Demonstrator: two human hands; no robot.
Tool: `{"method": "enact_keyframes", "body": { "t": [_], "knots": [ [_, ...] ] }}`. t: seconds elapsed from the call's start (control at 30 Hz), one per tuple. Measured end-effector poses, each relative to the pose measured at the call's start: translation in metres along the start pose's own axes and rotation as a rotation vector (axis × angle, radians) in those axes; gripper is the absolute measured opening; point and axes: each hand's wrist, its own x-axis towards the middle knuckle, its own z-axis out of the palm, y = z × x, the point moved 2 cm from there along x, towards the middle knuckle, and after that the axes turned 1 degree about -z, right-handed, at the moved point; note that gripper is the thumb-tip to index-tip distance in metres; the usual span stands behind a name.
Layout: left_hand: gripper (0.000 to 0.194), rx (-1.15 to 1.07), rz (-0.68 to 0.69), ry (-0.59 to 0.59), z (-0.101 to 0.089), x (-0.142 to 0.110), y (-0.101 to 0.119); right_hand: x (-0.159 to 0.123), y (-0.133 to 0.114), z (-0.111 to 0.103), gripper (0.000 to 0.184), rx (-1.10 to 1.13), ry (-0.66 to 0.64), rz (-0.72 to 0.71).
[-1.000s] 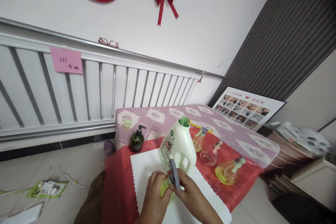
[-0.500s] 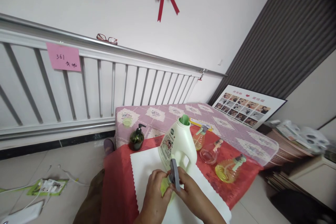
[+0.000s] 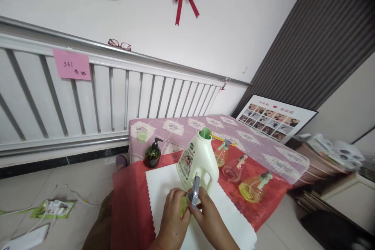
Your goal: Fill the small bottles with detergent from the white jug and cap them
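Note:
My left hand [image 3: 173,215] is wrapped round a small spray bottle [image 3: 183,204] with yellow-green colour showing between the fingers. On its neck sits a grey spray head [image 3: 195,192], gripped by the fingers of my right hand [image 3: 208,211]. Most of the bottle is hidden by my hands. Just beyond them stands a large pale green detergent jug [image 3: 202,158], upright, with a green opening at its top. Both the jug and my hands are over a white scallop-edged mat [image 3: 159,181].
Right of the jug, on the red cloth [image 3: 131,195], are three spray bottles: one amber [image 3: 221,157], one clear pink [image 3: 232,172], one yellow [image 3: 250,192]. A dark green pump bottle [image 3: 152,156] stands left. A pale green cap [image 3: 142,136] lies behind it.
The grey spray head has turned in my right fingers and now points more upward. My left hand keeps its hold on the bottle. The other things stay put.

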Motion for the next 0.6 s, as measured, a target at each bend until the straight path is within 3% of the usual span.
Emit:
{"method": "enact_keyframes", "body": {
  "t": [0.3, 0.6],
  "knots": [
    [0.046, 0.003, 0.018, -0.033, -0.003, 0.000, 0.005, -0.001, 0.000, -0.001, 0.024, 0.049, 0.012, -0.001],
    [0.038, -0.035, 0.015, -0.003, -0.002, 0.001, 0.002, 0.008, -0.007, -0.024, 0.019, 0.051, -0.183, -0.109]
  ]
}}
